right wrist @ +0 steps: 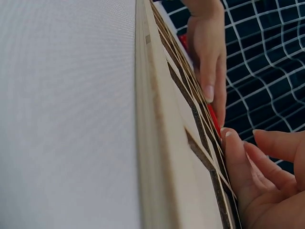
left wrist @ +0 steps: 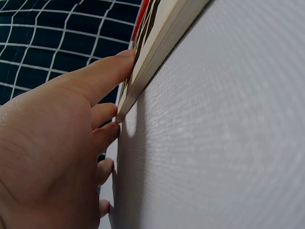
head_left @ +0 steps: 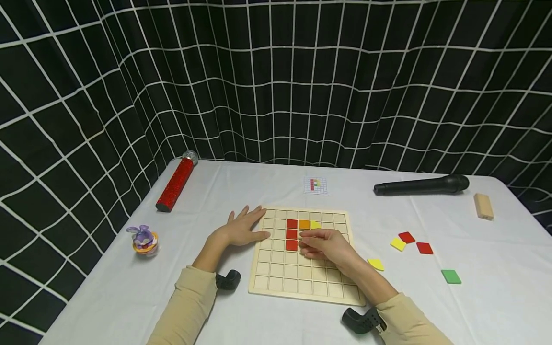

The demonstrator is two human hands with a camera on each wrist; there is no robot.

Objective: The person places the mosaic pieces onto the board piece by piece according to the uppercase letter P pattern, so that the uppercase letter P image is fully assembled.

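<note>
A wooden grid board (head_left: pixel 302 278) lies flat on the white-covered counter (head_left: pixel 474 306), right in front of the person. The left hand (head_left: pixel 241 230) rests spread and flat at the board's left edge, its thumb lying on the frame; the left wrist view shows the fingers (left wrist: pixel 102 71) straight against the board's rim (left wrist: pixel 157 43). The right hand (head_left: pixel 325 247) lies on the middle of the board with fingers curled down onto the cells just beside the red tiles (head_left: pixel 292 235); whether it pinches a tile cannot be told. An orange tile (head_left: pixel 304 224) and a yellow tile (head_left: pixel 316 224) sit in the row beside the top red one. To the right of the board, loose tiles lie on the counter: two yellow (head_left: pixel 398 244), two red (head_left: pixel 424 247) and a green one (head_left: pixel 451 276).
</note>
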